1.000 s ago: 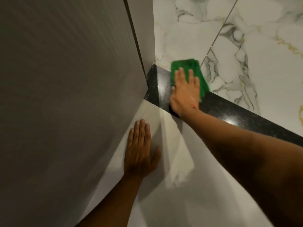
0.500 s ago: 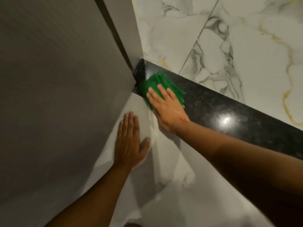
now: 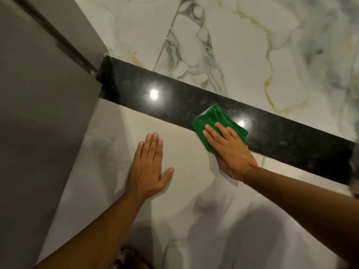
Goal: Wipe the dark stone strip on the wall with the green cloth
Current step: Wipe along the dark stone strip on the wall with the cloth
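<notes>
A glossy dark stone strip (image 3: 171, 98) runs across the wall from the left corner down toward the right, with two light reflections on it. The green cloth (image 3: 211, 118) lies folded on the strip's lower edge, near the middle of its length. My right hand (image 3: 229, 152) presses flat on the cloth, fingers spread over it and the heel of the hand on the white tile below. Flat on the white tile under the strip rests my left hand (image 3: 147, 166), fingers together and holding nothing.
White marble tiles (image 3: 242, 45) with grey and gold veins fill the wall above the strip. A grey panel (image 3: 38, 123) with a dark vertical groove meets the strip at the left corner. White tile (image 3: 194, 220) spreads below.
My right hand has slid the green cloth along the strip from the left corner toward the right. The view has shifted, so my left hand now sits further right on the white tile.
</notes>
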